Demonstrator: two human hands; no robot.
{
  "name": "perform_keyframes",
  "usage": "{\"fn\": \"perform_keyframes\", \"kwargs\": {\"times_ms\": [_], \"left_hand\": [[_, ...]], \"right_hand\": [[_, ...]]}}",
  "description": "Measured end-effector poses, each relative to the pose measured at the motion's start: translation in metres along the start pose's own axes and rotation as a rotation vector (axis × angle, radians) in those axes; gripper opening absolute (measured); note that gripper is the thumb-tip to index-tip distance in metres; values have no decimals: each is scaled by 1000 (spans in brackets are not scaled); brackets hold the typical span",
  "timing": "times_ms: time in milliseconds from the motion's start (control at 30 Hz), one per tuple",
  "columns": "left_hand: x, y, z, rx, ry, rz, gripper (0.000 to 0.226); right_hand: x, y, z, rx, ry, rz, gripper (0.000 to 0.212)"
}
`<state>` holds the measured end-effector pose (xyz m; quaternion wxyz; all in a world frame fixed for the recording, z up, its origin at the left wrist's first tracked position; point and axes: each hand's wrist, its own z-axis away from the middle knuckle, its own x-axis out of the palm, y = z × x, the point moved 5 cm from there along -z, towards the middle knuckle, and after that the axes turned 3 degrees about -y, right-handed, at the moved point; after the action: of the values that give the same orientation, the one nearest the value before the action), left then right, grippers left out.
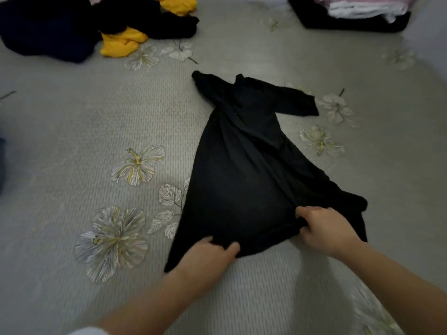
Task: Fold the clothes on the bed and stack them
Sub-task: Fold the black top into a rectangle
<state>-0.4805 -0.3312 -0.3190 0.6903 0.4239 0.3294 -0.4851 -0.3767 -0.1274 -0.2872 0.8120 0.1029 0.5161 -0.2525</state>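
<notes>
Limp black dress (242, 177) on the bed (72, 141).
Left hand (208, 259) and right hand (324, 228) clamp curled fingers on its hem; light, likely sags unless held wide.

Dress (242, 184) centre of bed (72, 117) — loose pile (48, 27) far left, stack (358, 15) far right.

At the near hem of the black dress (242, 177), the fingertips of the left hand (208, 255) and right hand (324, 228) vanish under gathered cloth; beyond the dress to the left, a dark-and-yellow heap (60, 27) — and to the right a folded stack (358, 13) — are cut by the top edge; nearer than the dress, both forearms (150, 301) blur.
</notes>
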Motion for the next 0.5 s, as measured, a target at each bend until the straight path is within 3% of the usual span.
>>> {"fn": "perform_keyframes", "kwargs": {"times_ms": [100,233,333,400,433,500], "left_hand": [[30,69,7,34,-239,170,39],[48,123,13,5,-417,530,27],[30,109,7,-126,-52,513,27],[16,70,5,-392,199,457,42],[11,52,5,-552,233,453,55],[10,27,2,-769,211,558,73]], "right_hand": [[9,31,37,92,-55,77,19],[31,60,73,181,-299,-215,31],[35,72,81,172,-441,-192,23],[28,70,71,166,-351,-249,18],[22,71,65,185,-256,-300,17],[13,77,54,260,-85,-334,41]]}}
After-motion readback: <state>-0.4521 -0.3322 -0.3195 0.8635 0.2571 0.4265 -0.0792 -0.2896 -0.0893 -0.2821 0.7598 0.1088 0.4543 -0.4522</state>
